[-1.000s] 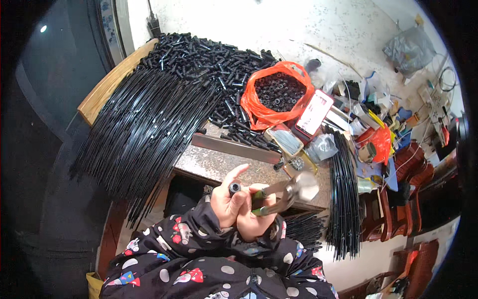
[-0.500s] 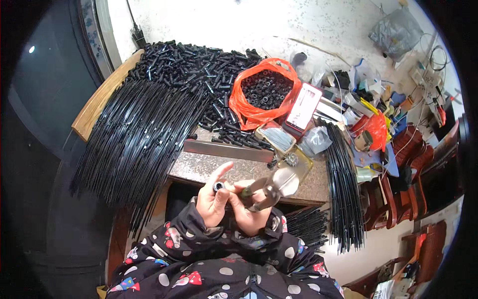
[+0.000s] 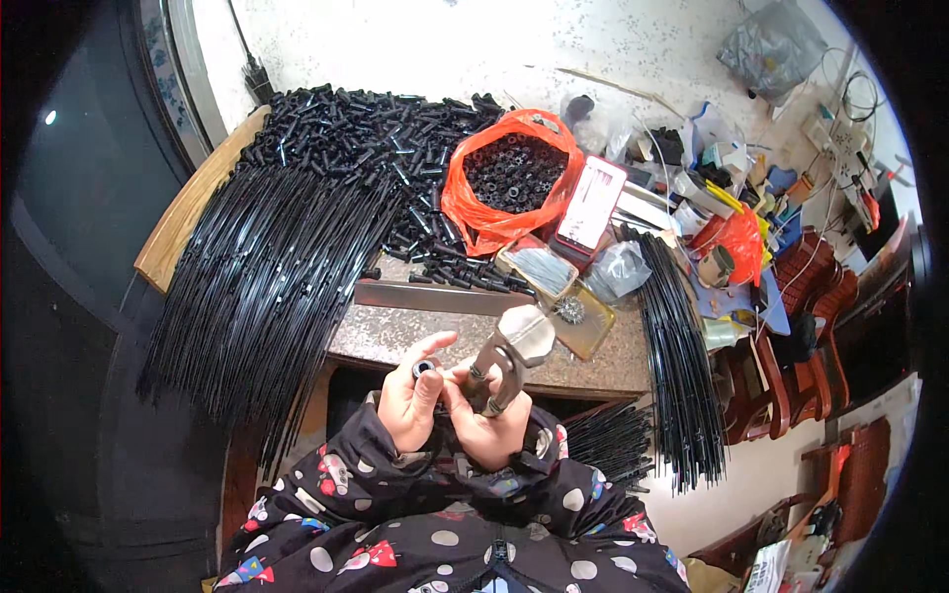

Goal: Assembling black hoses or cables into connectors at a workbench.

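One pale-rimmed black piece [image 3: 424,368]: left fingers [image 3: 425,393] grip it, right fingers [image 3: 465,411] clasp pincers [image 3: 514,348].

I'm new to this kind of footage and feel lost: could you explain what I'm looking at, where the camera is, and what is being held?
There is no machine here, just a person's two bare hands. The wide, curved view comes from a camera worn on the head, looking down, so picture left is the person's left. The left hand holds a short dark piece with a round, open-looking end. The right hand holds a metal pincer-like tool. On the table are long, thin black rods, a heap of short black bolt-like pieces, an orange bag of small dark parts, a lit phone and a long metal bar.
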`<state>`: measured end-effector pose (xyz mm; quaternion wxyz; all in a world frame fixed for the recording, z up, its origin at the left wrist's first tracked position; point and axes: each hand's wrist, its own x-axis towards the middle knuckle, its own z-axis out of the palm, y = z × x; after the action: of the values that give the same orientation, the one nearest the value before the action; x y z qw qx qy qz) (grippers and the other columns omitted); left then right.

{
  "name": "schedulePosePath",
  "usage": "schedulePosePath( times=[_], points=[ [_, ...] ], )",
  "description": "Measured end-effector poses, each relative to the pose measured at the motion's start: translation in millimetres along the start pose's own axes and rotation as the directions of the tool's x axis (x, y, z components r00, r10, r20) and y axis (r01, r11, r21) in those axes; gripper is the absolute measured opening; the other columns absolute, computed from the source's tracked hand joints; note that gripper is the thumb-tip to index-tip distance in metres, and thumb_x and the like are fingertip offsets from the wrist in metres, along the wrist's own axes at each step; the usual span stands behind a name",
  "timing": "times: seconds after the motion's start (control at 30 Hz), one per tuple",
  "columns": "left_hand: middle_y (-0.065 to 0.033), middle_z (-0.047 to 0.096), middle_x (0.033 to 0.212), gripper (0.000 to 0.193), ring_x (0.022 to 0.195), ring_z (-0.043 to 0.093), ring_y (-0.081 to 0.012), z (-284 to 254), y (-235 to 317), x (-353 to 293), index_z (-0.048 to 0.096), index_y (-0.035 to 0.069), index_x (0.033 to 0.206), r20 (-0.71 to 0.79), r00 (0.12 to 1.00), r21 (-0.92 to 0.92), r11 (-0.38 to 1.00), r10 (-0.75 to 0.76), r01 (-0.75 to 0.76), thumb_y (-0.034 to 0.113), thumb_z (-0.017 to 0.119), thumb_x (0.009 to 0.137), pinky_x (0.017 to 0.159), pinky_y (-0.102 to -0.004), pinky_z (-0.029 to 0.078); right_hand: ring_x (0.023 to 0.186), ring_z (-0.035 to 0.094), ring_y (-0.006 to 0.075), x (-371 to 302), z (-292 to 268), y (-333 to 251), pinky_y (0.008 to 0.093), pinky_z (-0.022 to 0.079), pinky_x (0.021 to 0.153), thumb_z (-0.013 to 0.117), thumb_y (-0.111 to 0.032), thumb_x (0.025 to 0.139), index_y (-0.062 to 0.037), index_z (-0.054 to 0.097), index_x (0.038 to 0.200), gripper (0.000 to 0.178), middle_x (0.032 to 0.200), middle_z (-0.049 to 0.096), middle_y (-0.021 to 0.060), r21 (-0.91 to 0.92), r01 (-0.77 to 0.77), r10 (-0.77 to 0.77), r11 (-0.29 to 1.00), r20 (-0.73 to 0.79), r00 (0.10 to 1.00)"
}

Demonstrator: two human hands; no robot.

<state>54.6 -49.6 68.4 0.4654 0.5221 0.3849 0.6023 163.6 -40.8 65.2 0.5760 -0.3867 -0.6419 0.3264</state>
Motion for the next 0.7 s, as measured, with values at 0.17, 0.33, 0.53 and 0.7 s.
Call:
schedulePosePath(
  times=[0.17, 0.33, 0.53, 0.7],
  points=[
    [0.0021, 0.05, 0.072, 0.067, 0.068, 0.046, -0.0036, -10.1, -5.9, 0.1, 0.036, -0.004, 0.123, 0.159, 0.987, -0.122, 0.992, -0.016, 0.036, 0.047, 0.051, 0.082, 0.065, -0.0176, 0.038, 0.067, 0.06, 0.016, 9.3, -7.4, -2.4, 0.0269, 0.047, 0.061, 0.07, -0.002, 0.068, -0.0021, 0.054, 0.092, 0.029, 0.077, 0.06, 0.0076, 0.221, -0.102, 0.073, 0.97, 0.136, 0.988],
    [-0.0018, 0.055, 0.072, 0.089, 0.066, 0.051, -0.0047, -24.7, 8.2, 5.2, 0.021, -0.002, 0.132, 0.42, 0.907, -0.129, 0.989, -0.01, 0.071, 0.003, 0.077, 0.063, 0.062, -0.0185, 0.039, 0.067, 0.052, 0.009, 17.1, -11.1, 1.4, 0.0239, 0.044, 0.057, 0.076, -0.005, 0.061, -0.0021, 0.05, 0.096, 0.044, 0.074, 0.052, 0.0015, 0.496, -0.336, 0.228, 0.801, 0.267, 0.936],
    [0.0092, 0.036, 0.054, 0.066, 0.049, 0.029, 0.001, -35.5, 14.0, 2.2, 0.03, -0.001, 0.129, 0.17, 0.983, -0.097, 0.994, 0.062, -0.046, 0.008, 0.067, 0.075, 0.046, -0.0157, 0.023, 0.055, 0.051, 0.01, 22.7, -50.0, -23.9, 0.0229, 0.041, 0.05, 0.048, -0.007, 0.086, 0.0013, 0.049, 0.097, 0.014, 0.071, 0.054, 0.0048, 0.238, -0.71, 0.467, 0.663, 0.61, 0.64],
    [0.0107, 0.032, 0.056, 0.109, 0.05, 0.027, 0.0003, -62.6, 16.9, 15.4, 0.03, -0.001, 0.129, 0.078, 0.992, -0.182, 0.98, 0.099, -0.084, 0.033, 0.087, 0.042, 0.046, -0.0163, 0.021, 0.054, 0.053, 0.0074, -7.3, -93.1, -24.5, 0.0222, 0.044, 0.051, 0.049, -0.007, 0.085, 0.0007, 0.054, 0.104, 0.022, 0.067, 0.057, 0.0027, -0.269, -0.525, 0.534, 0.807, 0.712, 0.457]
  ],
)
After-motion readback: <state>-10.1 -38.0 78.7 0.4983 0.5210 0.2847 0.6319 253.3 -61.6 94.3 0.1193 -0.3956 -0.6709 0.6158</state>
